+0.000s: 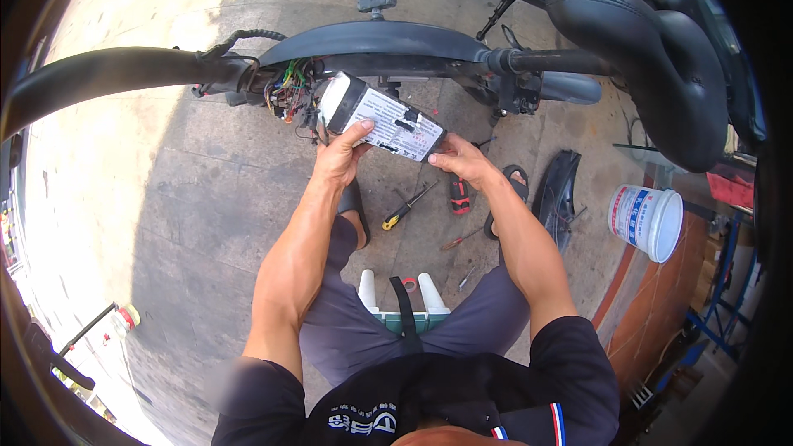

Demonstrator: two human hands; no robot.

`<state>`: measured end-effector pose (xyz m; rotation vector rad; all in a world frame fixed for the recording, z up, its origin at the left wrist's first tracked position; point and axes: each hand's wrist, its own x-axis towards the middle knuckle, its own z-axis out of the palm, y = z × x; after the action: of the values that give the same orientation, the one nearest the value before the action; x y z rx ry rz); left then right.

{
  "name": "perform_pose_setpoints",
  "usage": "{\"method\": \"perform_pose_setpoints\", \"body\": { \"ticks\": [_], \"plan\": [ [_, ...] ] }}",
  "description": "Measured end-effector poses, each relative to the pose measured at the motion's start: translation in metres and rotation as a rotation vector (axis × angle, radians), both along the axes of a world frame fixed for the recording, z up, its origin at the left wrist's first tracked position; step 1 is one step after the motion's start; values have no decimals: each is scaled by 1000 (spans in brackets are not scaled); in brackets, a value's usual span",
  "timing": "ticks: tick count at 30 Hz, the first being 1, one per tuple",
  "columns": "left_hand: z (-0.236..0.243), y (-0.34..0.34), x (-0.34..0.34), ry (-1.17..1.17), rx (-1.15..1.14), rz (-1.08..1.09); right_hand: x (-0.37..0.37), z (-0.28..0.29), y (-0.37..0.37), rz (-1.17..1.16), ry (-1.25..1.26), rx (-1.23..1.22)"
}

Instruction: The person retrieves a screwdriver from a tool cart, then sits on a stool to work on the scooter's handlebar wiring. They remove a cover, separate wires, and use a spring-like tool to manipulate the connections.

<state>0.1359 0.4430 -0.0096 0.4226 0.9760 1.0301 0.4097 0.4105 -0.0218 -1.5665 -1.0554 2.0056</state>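
Both my hands hold a boxy battery pack [388, 119] with a white printed label and black ends. My left hand [337, 155] grips its near left side, thumb on the label. My right hand [464, 158] is closed on its right end, with the thumb near the corner. The pack is tilted, its left end higher in the picture, beside a bundle of coloured wires [291, 91] spilling from the opened frame of an electric bike [376, 40]. The fingers under the pack are hidden.
On the ground lie a yellow-black screwdriver [396, 216], a red-black power tool [460, 196] and a black curved cover [557, 194]. A white bucket [661, 223] stands at right. The bike's black seat [661, 58] fills the upper right. A small stool [413, 318] is beneath me.
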Motion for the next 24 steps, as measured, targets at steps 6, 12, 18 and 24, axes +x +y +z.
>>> {"method": "perform_pose_setpoints", "body": {
  "ticks": [6,12,18,24],
  "plan": [
    [10,-2,2,369,6,26,8,13,-5,32,-278,225],
    [2,-5,-11,635,154,-49,-5,30,-4,110,-364,372],
    [-25,-4,-18,781,228,-17,-17,50,-8,200,-431,536],
    [-45,-4,-28,1009,256,-64,-7,68,-18,254,-470,623]
  ]
}}
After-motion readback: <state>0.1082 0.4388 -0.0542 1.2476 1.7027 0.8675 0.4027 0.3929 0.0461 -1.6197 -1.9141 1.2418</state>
